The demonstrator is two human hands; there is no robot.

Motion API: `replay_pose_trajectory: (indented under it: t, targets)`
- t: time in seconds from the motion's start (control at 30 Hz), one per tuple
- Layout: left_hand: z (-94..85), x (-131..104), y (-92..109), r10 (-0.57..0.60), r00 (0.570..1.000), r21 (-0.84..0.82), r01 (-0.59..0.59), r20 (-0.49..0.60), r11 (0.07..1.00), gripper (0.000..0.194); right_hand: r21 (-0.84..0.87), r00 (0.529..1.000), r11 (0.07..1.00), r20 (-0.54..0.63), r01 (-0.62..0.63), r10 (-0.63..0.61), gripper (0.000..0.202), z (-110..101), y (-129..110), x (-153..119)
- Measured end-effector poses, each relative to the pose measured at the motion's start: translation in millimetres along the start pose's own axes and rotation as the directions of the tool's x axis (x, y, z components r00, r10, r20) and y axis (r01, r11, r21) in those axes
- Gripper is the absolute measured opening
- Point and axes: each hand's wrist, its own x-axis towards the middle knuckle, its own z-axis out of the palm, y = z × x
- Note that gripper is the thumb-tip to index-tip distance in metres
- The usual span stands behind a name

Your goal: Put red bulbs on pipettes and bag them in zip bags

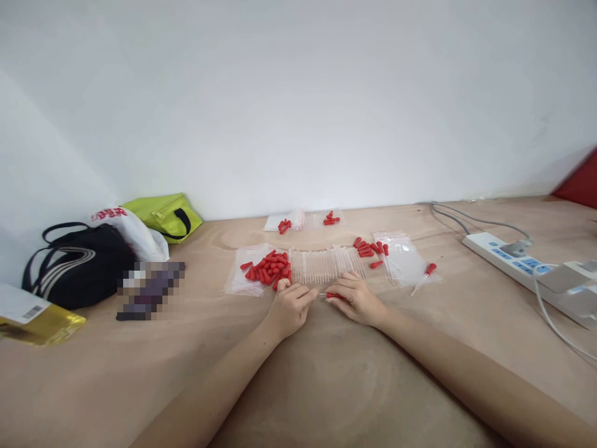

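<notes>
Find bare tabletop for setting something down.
Bare tabletop: between left forearm and right forearm; also between right forearm and power strip. Crowded: around the dropper tubes, hemmed by red bulbs, plastic bags, left hand and right hand.

Left hand (288, 309): bare, slim fingers, rounded knuckles. Left forearm (228, 375) behind it: bare right out to the frame edge, slender at the wrist, wider farther from the hand. One tiny spot (265, 343) on it, just behind the wrist. Right hand (358, 300): bare too, similar build. Right forearm (448, 354) behind it: bare, smooth outline, same taper handwards. Nail detail too small to read.
</notes>
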Motion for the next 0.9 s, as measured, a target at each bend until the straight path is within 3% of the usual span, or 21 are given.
replay_pose_trajectory:
  t: [0.37,0.6,0.73,0.83,0.9]
  targets:
    - [4.4,2.5,3.2,0.093,0.988,0.011,-0.093,-0.121,0.996,0.024,0.006,0.999,0.999,0.042,0.031,-0.032,0.018,2.5,-1.0,3.8]
    - [6.0,3.6,4.8,0.066,0.989,-0.032,-0.071,-0.129,0.997,0.025,0.040,0.999,0.999,0.035,0.020,-0.021,0.020,4.2,3.0,5.4]
    - [9.3,5.9,4.9,-0.047,0.979,-0.146,0.019,-0.198,0.989,0.024,0.332,0.989,0.937,-0.057,-0.113,0.139,0.017,6.1,2.8,8.6]
    - [9.2,6.5,5.2,-0.088,0.974,-0.203,0.045,-0.209,0.978,0.025,0.598,0.918,0.768,-0.127,-0.230,0.375,0.021,11.8,-3.1,12.7]
    - [7.2,6.0,5.4,-0.081,0.979,-0.229,0.038,-0.186,0.973,0.026,0.688,0.867,0.679,-0.148,-0.256,0.476,0.025,12.4,-5.2,17.0]
